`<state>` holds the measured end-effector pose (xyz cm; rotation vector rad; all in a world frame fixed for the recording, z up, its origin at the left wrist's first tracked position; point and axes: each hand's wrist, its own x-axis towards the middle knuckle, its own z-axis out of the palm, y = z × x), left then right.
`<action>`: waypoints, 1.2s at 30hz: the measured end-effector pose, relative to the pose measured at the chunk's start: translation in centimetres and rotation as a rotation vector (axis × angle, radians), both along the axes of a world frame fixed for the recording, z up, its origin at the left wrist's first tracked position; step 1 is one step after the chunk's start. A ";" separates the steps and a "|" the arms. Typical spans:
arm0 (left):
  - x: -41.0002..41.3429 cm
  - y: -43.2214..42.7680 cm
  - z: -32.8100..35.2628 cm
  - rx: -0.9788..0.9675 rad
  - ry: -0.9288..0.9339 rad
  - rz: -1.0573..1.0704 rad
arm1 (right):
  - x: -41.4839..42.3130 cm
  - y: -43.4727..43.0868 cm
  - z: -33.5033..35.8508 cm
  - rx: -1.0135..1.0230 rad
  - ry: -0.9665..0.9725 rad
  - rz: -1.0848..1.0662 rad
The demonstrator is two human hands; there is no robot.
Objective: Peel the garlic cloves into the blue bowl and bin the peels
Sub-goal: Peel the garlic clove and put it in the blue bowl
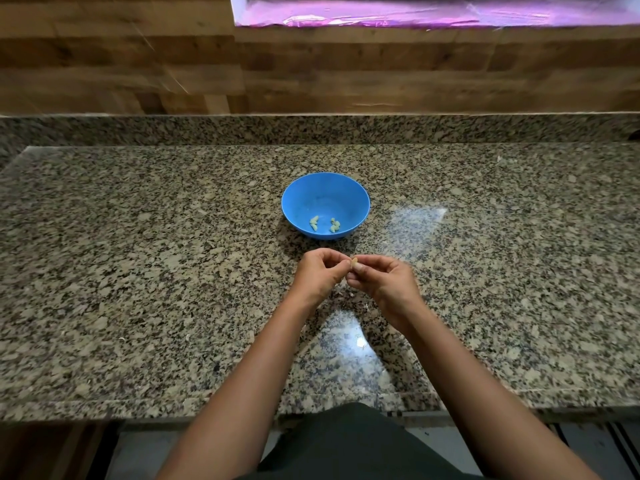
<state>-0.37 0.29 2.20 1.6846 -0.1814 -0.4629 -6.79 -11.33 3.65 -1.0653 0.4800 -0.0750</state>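
A blue bowl (325, 188) stands on the granite counter (138, 254), with several pale peeled garlic cloves (325, 224) lying on its bottom. Just in front of the bowl, my left hand (317, 275) and my right hand (381, 282) meet above the counter. Both pinch one small garlic clove (354, 262) between their fingertips; only its tip shows. A few small bits of peel (343, 292) lie on the counter under the hands, hard to tell from the speckled stone.
A wood-panelled wall (311, 71) rises behind the counter's raised granite back edge. A window sill with purple light (433, 12) sits at the top. The counter's front edge (173, 407) runs just before my body.
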 end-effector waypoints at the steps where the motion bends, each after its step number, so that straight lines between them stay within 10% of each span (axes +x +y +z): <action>1: 0.0 0.0 0.0 0.003 0.003 -0.003 | 0.0 0.0 0.0 -0.012 0.003 0.000; 36: 0.1 0.2 0.2 0.092 -0.027 0.013 | 0.2 -0.2 -0.7 -0.161 0.022 0.019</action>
